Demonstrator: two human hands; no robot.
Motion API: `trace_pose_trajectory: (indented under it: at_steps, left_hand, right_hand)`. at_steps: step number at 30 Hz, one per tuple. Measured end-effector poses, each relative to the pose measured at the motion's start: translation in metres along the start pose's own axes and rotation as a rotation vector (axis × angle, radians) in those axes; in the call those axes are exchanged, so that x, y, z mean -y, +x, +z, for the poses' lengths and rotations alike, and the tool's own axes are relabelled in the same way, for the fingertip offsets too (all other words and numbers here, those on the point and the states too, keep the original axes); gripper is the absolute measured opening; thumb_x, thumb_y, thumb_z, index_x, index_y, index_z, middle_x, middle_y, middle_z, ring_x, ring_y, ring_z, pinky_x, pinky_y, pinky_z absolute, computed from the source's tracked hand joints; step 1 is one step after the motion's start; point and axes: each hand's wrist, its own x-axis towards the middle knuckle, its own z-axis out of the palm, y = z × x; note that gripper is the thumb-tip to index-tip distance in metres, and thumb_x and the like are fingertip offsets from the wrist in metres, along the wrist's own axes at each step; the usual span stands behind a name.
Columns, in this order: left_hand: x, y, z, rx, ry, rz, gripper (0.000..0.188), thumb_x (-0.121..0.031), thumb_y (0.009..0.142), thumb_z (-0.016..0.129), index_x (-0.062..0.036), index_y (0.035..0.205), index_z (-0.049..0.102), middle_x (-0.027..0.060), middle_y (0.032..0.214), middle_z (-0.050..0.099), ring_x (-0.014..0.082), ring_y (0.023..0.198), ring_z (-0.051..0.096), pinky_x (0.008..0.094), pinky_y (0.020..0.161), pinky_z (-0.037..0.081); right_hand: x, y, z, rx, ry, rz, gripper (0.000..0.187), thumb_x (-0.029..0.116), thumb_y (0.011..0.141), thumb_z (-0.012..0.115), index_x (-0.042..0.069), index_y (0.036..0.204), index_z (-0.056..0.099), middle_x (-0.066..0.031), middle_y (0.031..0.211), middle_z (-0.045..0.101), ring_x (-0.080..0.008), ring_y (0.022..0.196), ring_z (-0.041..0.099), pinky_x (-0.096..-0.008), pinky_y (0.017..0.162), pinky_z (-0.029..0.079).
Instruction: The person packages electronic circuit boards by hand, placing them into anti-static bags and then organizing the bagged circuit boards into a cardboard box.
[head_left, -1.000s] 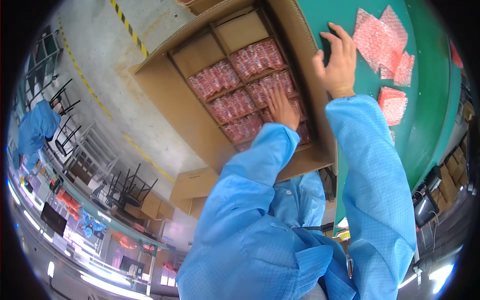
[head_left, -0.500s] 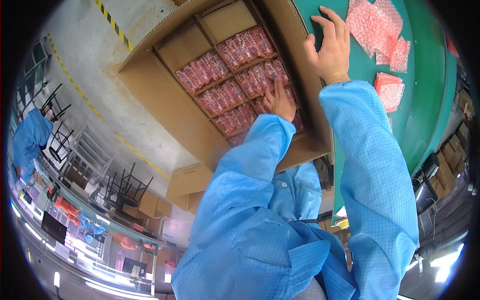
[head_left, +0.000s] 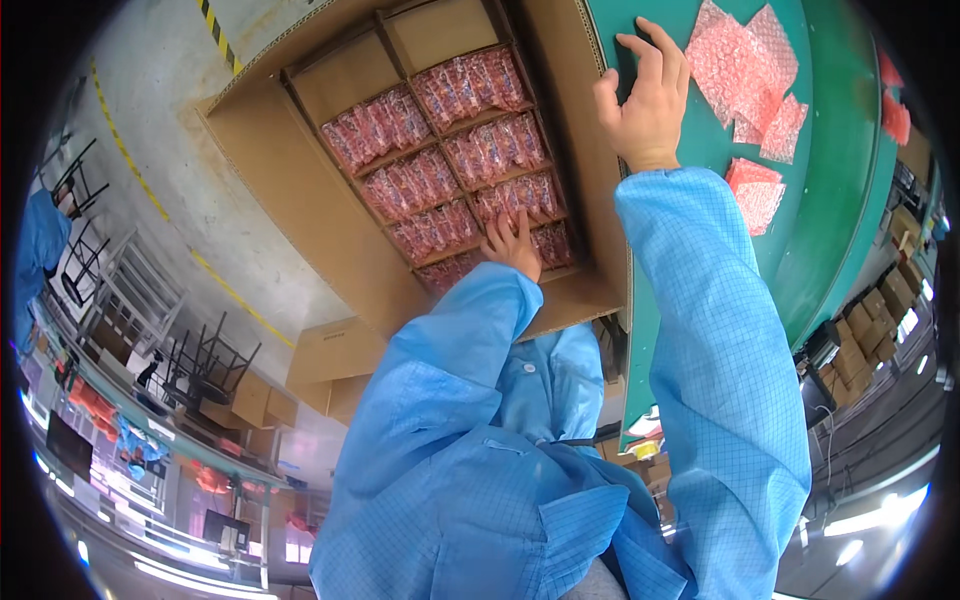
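Note:
A large open cardboard box (head_left: pixel 262 165) stands before me, split by cardboard dividers. Rows of small packs in shiny pink wrap (head_left: pixel 470 88) fill most of its compartments; what is inside the wrap cannot be made out. My left hand (head_left: pixel 513 248) reaches into the box, its fingers apart and lying on packs in the right-hand column, toward the near side. No pack is lifted in it. Beside the box's right rim, my right hand (head_left: pixel 650 110) rests over the green tabletop (head_left: pixel 815 215). Its thumb and fingers are spread, and nothing is in them.
Loose pink bubble-wrap sheets (head_left: pixel 745 65) lie on the table right of my right hand, with a small stack of pink bubble bags (head_left: pixel 757 195) nearer me. Another cardboard box (head_left: pixel 335 355) is on the floor at left. Stools (head_left: pixel 210 365) and a person in blue (head_left: pixel 40 235) are farther left.
My left hand has moved nearer me over the packs in the right-hand column. My right hand keeps its place by the box rim. The whole view has shifted slightly.

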Motion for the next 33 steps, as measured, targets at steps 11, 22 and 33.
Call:
trace_pose_trajectory:
  at_steps: [11, 22, 33]
  left_hand:
    - [-0.031, 0.004, -0.002, 0.034, -0.149, -0.042, 0.077, -0.023, 0.073, 0.069, -0.0189, 0.145, 0.042, 0.019, 0.116, 0.045, 0.0365, 0.106, 0.044, 0.0469, 0.087, 0.037]
    - [0.006, -0.066, 0.045, 0.442, -0.145, -0.133, 0.074, -0.059, 0.087, 0.051, -0.0288, 0.152, 0.029, 0.0197, 0.144, 0.029, 0.0423, 0.127, 0.035, 0.0547, 0.102, 0.033]
    - [-0.007, -0.057, 0.045, 0.464, -0.088, -0.082, 0.078, -0.05, 0.084, 0.059, -0.0275, 0.152, 0.029, 0.0248, 0.132, 0.036, 0.0466, 0.113, 0.042, 0.0563, 0.096, 0.038]
  right_hand:
    - [0.01, 0.006, -0.015, 0.047, 0.062, 0.02, 0.039, 0.004, 0.073, 0.058, 0.0, 0.111, 0.052, -0.024, 0.128, 0.047, -0.0428, 0.118, 0.045, -0.048, 0.102, 0.037]
    - [0.008, 0.003, -0.008, 0.006, 0.087, -0.004, 0.039, 0.005, 0.074, 0.059, 0.0, 0.111, 0.053, -0.0232, 0.126, 0.049, -0.042, 0.115, 0.047, -0.0482, 0.101, 0.037]
    - [0.004, -0.003, -0.007, -0.021, 0.077, -0.023, 0.038, 0.006, 0.074, 0.059, 0.0, 0.111, 0.053, -0.0227, 0.124, 0.05, -0.0417, 0.114, 0.047, -0.0475, 0.101, 0.038]
